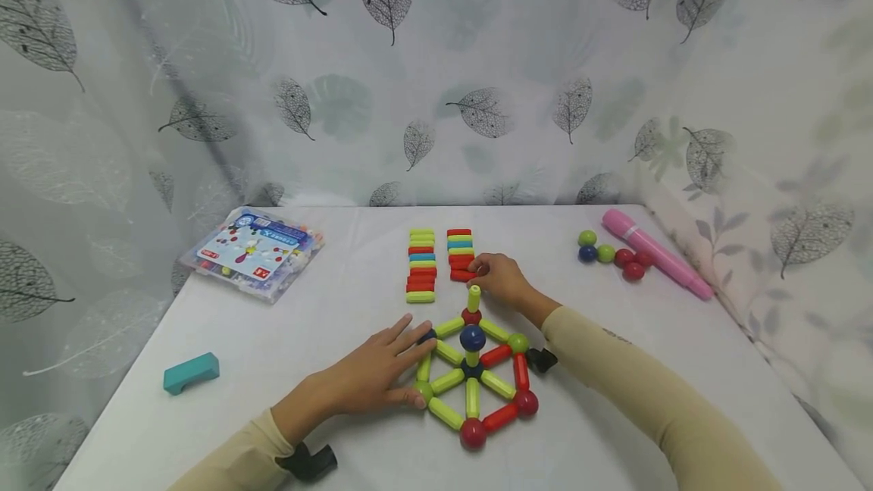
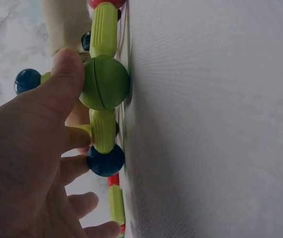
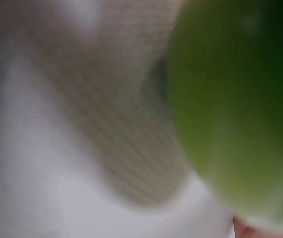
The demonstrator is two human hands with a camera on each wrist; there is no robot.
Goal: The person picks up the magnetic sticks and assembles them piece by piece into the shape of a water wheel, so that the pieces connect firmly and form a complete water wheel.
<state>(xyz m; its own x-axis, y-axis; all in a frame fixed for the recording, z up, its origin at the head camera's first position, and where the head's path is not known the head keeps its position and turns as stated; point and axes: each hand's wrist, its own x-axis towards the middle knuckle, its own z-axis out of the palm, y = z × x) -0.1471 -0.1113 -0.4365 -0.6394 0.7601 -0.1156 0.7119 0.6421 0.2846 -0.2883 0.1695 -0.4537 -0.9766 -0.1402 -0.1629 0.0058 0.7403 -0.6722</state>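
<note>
A wheel-shaped frame of magnetic rods and balls lies on the table, with yellow-green rods, red rods and a blue ball raised on a central rod. My left hand rests at its left side, fingers spread. In the left wrist view its thumb touches a green ball, with the fingers near a dark blue ball. Beyond the frame, my right hand pinches the end of a red rod at the near end of a rod column. A blurred green ball fills much of the right wrist view.
Another column of coloured rods lies left of the right hand. Loose balls and a pink pen-shaped object are at the back right. A labelled plastic box sits back left, a teal block nearer.
</note>
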